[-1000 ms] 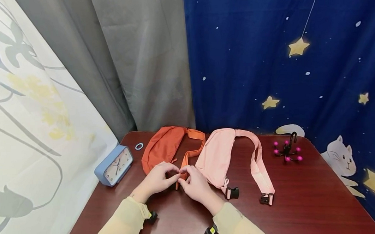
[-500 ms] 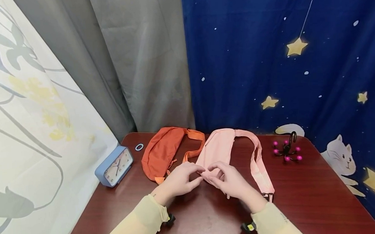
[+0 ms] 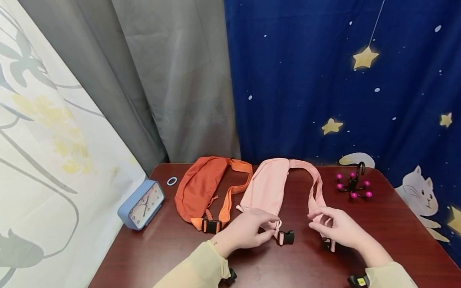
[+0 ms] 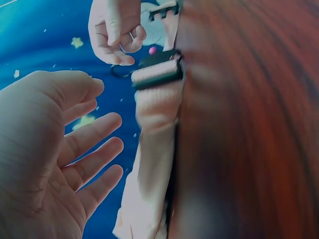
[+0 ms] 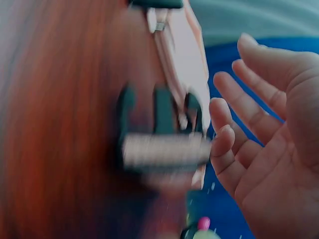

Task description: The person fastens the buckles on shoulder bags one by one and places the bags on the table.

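Observation:
A pink waist bag [image 3: 265,185] lies on the table, its strap [image 3: 315,187] curving off to the right. My left hand [image 3: 247,231] hovers over the bag's near end, fingers spread, beside the black socket half of its buckle [image 3: 286,237]. In the left wrist view, that hand [image 4: 65,154] appears apart from the pink webbing. My right hand [image 3: 338,227] is above the strap's free end; in the right wrist view its loosely bent fingers [image 5: 227,134] are beside the pronged buckle half [image 5: 164,134], which is blurred. An orange-red waist bag [image 3: 200,187] lies left, its black buckle [image 3: 211,225] joined.
A blue alarm clock [image 3: 141,204] stands at the table's left edge, near a small light-blue ring [image 3: 171,181]. On the right is a black hook rack with pink knobs [image 3: 353,184]. Grey [image 3: 184,77] and starry blue curtains [image 3: 289,62] hang behind the table [image 3: 396,239].
Both hands have moved right from the orange bag's buckle to the pink bag, and they have spread apart. The orange buckle, hidden behind the hands before, is now visible.

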A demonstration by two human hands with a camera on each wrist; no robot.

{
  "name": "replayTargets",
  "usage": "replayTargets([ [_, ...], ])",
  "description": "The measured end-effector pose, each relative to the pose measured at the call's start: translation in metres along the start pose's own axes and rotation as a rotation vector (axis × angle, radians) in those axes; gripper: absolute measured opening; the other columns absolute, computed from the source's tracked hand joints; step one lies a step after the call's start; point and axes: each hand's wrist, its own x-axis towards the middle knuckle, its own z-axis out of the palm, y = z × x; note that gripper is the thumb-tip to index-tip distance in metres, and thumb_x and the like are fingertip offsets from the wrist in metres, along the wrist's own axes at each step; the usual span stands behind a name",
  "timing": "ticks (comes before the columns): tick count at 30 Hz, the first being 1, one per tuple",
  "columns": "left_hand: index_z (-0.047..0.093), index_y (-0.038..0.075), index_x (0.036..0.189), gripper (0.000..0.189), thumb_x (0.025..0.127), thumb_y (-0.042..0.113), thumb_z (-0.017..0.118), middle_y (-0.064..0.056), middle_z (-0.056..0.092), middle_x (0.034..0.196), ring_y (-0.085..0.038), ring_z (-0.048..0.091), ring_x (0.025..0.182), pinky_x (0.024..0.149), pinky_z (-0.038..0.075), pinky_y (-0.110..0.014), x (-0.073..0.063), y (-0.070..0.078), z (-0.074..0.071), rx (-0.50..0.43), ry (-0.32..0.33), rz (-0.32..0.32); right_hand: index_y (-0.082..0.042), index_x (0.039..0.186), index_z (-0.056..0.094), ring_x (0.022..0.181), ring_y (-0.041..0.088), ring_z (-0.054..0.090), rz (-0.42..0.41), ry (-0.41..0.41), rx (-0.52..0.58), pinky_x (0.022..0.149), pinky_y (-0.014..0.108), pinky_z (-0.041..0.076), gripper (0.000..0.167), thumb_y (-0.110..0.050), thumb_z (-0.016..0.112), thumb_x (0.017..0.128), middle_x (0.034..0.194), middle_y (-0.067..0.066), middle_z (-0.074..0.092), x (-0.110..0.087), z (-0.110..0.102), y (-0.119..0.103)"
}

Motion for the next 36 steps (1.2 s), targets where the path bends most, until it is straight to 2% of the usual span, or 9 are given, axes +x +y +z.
replayTargets([
  [3, 0.073, 0.017, 0.142, 0.040, 0.103, 0.025, 0.073, 0.007, 0.084, 0.116, -0.007, 0.074, 0.118, 0.113, 0.052, -0.026, 0.008, 0.006, 0.008, 0.040, -0.016, 0.020, -0.012, 0.115, 0.078, 0.065, 0.003, 0.062, -0.013, -0.012, -0.007, 0.061, 0.025, 0.051, 0.021, -0.016, 0.086, 0.096, 0.078, -0.008, 0.071, -0.012, -0.008, 0.011],
  [8, 0.074, 0.020, 0.141, 0.039, 0.103, 0.027, 0.073, 0.008, 0.078, 0.104, -0.004, 0.069, 0.102, 0.105, 0.053, -0.022, 0.018, 0.010, 0.016, 0.110, -0.026, 0.046, -0.019, 0.112, 0.080, 0.066, 0.002, 0.056, -0.040, -0.036, -0.056, 0.057, 0.024, 0.045, 0.021, -0.016, 0.088, 0.093, 0.082, -0.011, 0.073, -0.026, -0.019, 0.023],
  [14, 0.076, 0.021, 0.135, 0.034, 0.102, 0.029, 0.075, 0.016, 0.078, 0.102, 0.000, 0.068, 0.095, 0.101, 0.052, -0.019, 0.020, 0.011, 0.023, 0.124, -0.067, 0.039, -0.020, 0.109, 0.080, 0.081, 0.009, 0.063, -0.143, -0.092, -0.068, 0.065, 0.025, 0.049, 0.025, -0.014, 0.092, 0.088, 0.090, -0.009, 0.073, -0.033, -0.028, 0.032],
  [17, 0.078, 0.022, 0.132, 0.033, 0.101, 0.030, 0.077, 0.017, 0.077, 0.098, 0.003, 0.064, 0.091, 0.097, 0.051, -0.017, 0.021, 0.010, 0.025, 0.133, -0.083, 0.020, -0.022, 0.106, 0.080, 0.078, 0.004, 0.061, -0.117, -0.146, -0.063, 0.066, 0.025, 0.049, 0.022, -0.016, 0.092, 0.089, 0.086, -0.010, 0.072, -0.032, -0.031, 0.034],
  [22, 0.081, 0.024, 0.127, 0.028, 0.100, 0.031, 0.078, 0.017, 0.080, 0.101, 0.004, 0.062, 0.085, 0.092, 0.050, -0.016, 0.025, 0.010, 0.026, 0.154, -0.081, 0.029, -0.021, 0.104, 0.082, 0.069, -0.004, 0.058, -0.011, -0.231, -0.054, 0.061, 0.022, 0.047, 0.009, -0.020, 0.086, 0.095, 0.078, -0.013, 0.074, -0.021, -0.032, 0.037],
  [28, 0.084, 0.026, 0.121, 0.023, 0.099, 0.033, 0.079, 0.018, 0.078, 0.094, 0.006, 0.064, 0.079, 0.091, 0.049, -0.015, 0.028, 0.006, 0.032, 0.149, -0.078, 0.027, -0.014, 0.108, 0.082, 0.072, -0.003, 0.063, 0.003, -0.260, -0.024, 0.068, 0.022, 0.050, 0.011, -0.019, 0.083, 0.098, 0.081, -0.009, 0.077, 0.008, -0.028, 0.039],
  [31, 0.085, 0.026, 0.118, 0.021, 0.100, 0.033, 0.080, 0.018, 0.078, 0.094, 0.005, 0.064, 0.079, 0.088, 0.047, -0.012, 0.028, 0.004, 0.034, 0.112, -0.066, 0.015, -0.010, 0.112, 0.082, 0.074, -0.001, 0.067, 0.014, -0.274, 0.015, 0.072, 0.022, 0.053, 0.015, -0.017, 0.083, 0.099, 0.083, -0.004, 0.079, 0.020, -0.025, 0.041],
  [36, 0.084, 0.024, 0.118, 0.018, 0.102, 0.029, 0.079, 0.016, 0.079, 0.100, 0.004, 0.065, 0.081, 0.082, 0.043, -0.005, 0.027, 0.000, 0.036, 0.004, -0.045, -0.005, -0.008, 0.116, 0.081, 0.076, 0.000, 0.067, 0.041, -0.262, 0.039, 0.072, 0.022, 0.054, 0.018, -0.016, 0.082, 0.100, 0.085, -0.002, 0.080, 0.029, -0.019, 0.045],
])
